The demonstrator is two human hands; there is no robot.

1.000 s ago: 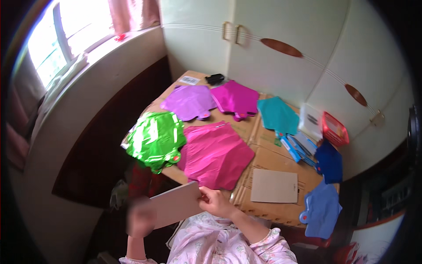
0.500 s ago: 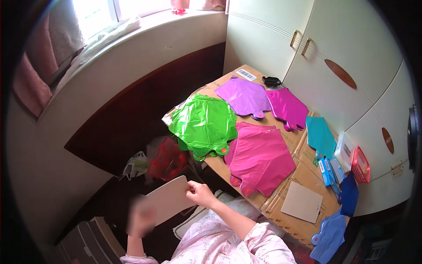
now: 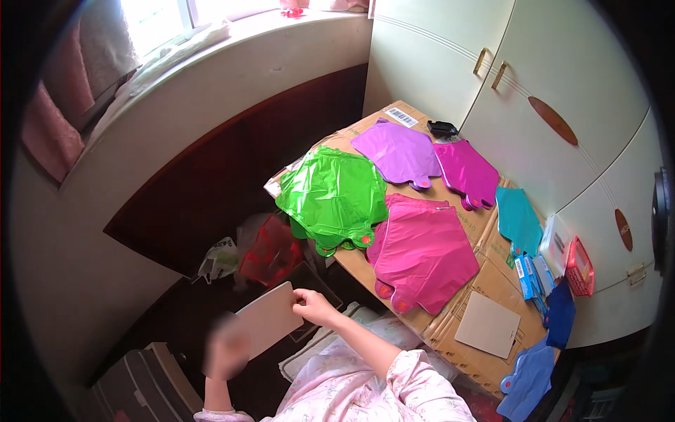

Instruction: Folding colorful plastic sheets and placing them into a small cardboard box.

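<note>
Fingers [image 3: 303, 296] of the right hand [image 3: 316, 307] pinch the right edge of a pale board [image 3: 271, 322], which reaches leftward to the blurred left hand [image 3: 226, 348], whose grip I cannot tell, apart from the cardboard [image 3: 493, 276].

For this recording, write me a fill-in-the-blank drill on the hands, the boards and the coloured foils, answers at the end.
1. The right hand pinches a board, whose other end meets the blurred ____ hand.
2. A second board lies on the cardboard; the leftmost foil there is ____.
3. The foil lowest in the picture is pale ____.
4. The basket at the picture's right is ____.

Missing words: left; green; blue; red.
</note>
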